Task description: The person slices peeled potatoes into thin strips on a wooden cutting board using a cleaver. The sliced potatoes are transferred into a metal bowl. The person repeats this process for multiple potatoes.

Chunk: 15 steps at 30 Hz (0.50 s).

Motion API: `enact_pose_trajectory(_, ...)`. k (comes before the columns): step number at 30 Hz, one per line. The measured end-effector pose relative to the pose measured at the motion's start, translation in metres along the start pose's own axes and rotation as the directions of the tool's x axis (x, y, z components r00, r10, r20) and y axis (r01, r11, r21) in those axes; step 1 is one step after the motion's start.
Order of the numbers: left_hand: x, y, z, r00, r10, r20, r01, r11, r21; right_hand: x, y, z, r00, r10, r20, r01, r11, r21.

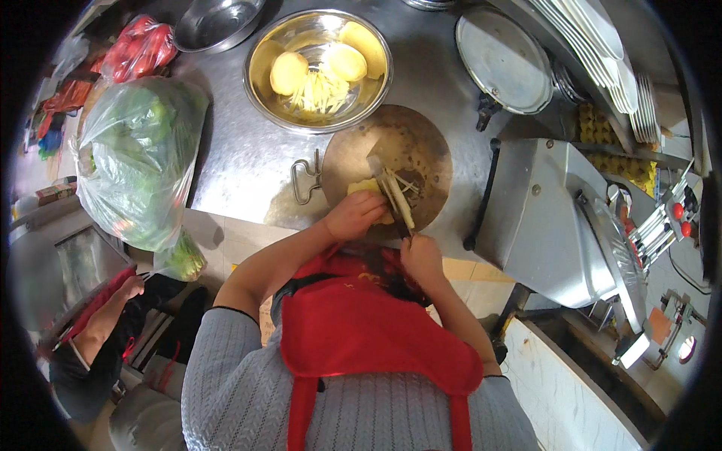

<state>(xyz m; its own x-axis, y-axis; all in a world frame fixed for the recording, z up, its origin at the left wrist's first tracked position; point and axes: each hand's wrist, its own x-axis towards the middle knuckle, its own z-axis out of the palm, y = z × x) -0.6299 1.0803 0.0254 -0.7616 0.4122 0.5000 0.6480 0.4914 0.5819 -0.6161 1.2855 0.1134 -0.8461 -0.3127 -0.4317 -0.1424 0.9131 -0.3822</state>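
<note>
On the round chopping board [344, 146], my left hand [356, 215] holds down a cut piece of pale yellow peeled potato [362, 186]. My right hand [422, 256] grips the handle of a cleaver [387, 189], whose blade stands on edge against the potato, right beside my left fingers. Pale slices [401, 200] lean along the blade's right side, and a few thin strips [407, 183] lie on the wood. Beyond the board, its rim close to the board's far edge, is a steel bowl [250, 84] with two peeled potatoes [289, 73] and a heap of potato strips [318, 93].
A wire hook [304, 180] lies left of the board on the steel table [225, 141]. Further left are bagged green vegetables [141, 152], bagged tomatoes [138, 51] and a metal basin [217, 25]. At right stand a round lid [505, 59] and a metal machine [530, 220]. Another person's hand [132, 286] is at lower left.
</note>
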Motion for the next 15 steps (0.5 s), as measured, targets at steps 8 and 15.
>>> enact_pose_trajectory(8,-0.003,-0.001,-0.002,0.998,-0.018,0.061,0.019,1.0,-0.019,-0.01,-0.007,-0.021,0.997,-0.064,0.038,0.065,0.998,-0.022)
enact_pose_trajectory(15,-0.003,-0.001,0.001,1.0,-0.009,0.02,0.009,1.0,-0.003,0.006,-0.003,-0.01,1.0,-0.001,0.004,0.001,1.0,0.027)
